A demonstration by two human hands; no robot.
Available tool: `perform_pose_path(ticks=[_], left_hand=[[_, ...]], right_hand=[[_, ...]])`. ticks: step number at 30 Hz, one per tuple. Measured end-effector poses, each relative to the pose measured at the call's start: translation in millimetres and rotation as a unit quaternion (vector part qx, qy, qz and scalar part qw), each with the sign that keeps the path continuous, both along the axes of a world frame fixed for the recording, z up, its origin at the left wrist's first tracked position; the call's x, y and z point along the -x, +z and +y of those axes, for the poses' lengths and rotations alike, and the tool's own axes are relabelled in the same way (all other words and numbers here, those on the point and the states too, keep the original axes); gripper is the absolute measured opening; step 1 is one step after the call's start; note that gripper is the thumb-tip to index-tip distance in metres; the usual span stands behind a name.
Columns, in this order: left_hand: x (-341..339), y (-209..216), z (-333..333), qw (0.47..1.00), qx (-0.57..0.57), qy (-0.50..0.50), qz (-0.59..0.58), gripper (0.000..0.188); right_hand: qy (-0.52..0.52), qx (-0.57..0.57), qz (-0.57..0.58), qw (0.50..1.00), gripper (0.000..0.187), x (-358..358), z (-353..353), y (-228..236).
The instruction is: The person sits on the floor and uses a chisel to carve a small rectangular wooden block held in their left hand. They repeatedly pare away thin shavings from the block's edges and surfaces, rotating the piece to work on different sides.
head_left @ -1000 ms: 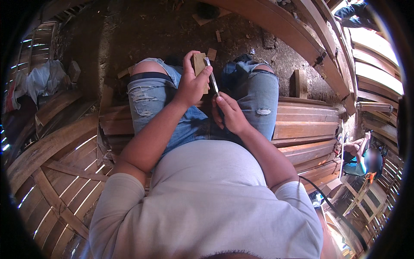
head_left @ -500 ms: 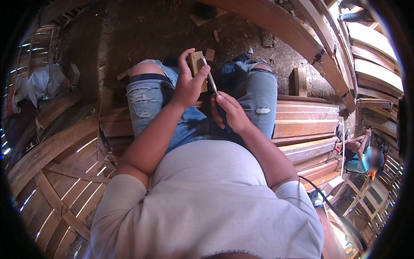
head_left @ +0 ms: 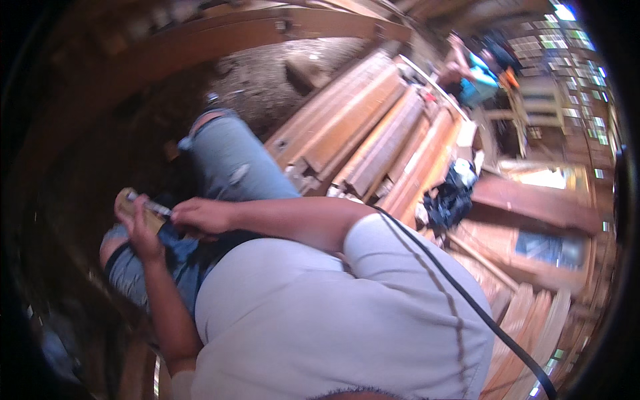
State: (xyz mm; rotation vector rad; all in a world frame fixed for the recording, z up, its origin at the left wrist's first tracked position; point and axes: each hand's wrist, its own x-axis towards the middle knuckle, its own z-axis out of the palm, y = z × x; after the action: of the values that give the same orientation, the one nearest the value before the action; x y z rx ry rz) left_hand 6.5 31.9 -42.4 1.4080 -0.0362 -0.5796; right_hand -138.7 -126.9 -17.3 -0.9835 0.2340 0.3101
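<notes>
Board stack: we see long brown boards (head_left: pixel 360 110) lying side by side on the far right, beyond our right leg.
Beam: a heavy brown timber (head_left: pixel 333 25) runs across the far side, from left to middle.
Panel: a wooden panel with a bluish pane (head_left: pixel 490 243) is at the right, nearer than the stack.
Co-worker: a person in teal (head_left: pixel 481 83) is at the far right, blurred, well apart from us.
Shirt: our white shirt (head_left: pixel 307 300) fills the near middle.
Jeans: our ripped blue jeans (head_left: pixel 230 160) cover both legs, knees bent.
Cable: a black cable (head_left: pixel 460 290) crosses near our right shoulder.
Bag: a crumpled black bag (head_left: pixel 450 203) sits right of the boards.
Right hand: our right hand (head_left: pixel 200 217) has its fingers closed round the tool's near end; its handle is hidden.
Left hand: our left hand (head_left: pixel 139 227) has its fingers bent about the block, holding it.
Block: the pale wood block (head_left: pixel 123 200) is at the left, above our left thigh.
Tool: the slim metal tool (head_left: pixel 159 208) lies along the block; blur hides whether they touch.
</notes>
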Motion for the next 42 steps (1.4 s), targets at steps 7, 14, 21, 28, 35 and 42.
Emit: perform_pose_path(ticks=[7, 14, 21, 28, 35, 42], left_hand=[[10, -4, 3, 0.998, -0.038, -0.051, 0.019, 0.056], [3, -1, 12, 0.998, -0.009, -0.040, 0.048, 0.053], [-3, 4, 19, 0.996, -0.018, -0.052, 0.076, 0.045], [-11, -20, 28, 0.987, 0.005, -0.063, 0.148, 0.047], [13, 28, 7, 0.983, 0.054, -0.127, 0.123, 0.048], [17, 33, 8, 0.992, 0.050, -0.101, 0.057, 0.054]], right_hand=[[-0.009, 0.084, -0.008, 0.996, 0.035, 4, 12, -9], [-0.074, 0.081, 0.006, 0.994, 0.033, 0, 7, -4], [-0.157, 0.048, 0.044, 0.985, 0.027, 0, 3, 1], [-0.097, 0.082, 0.039, 0.991, 0.025, 1, 2, 9], [-0.118, 0.174, 0.073, 0.975, 0.049, -4, 7, 0], [-0.151, 0.222, 0.066, 0.961, 0.052, -2, 5, -2]])
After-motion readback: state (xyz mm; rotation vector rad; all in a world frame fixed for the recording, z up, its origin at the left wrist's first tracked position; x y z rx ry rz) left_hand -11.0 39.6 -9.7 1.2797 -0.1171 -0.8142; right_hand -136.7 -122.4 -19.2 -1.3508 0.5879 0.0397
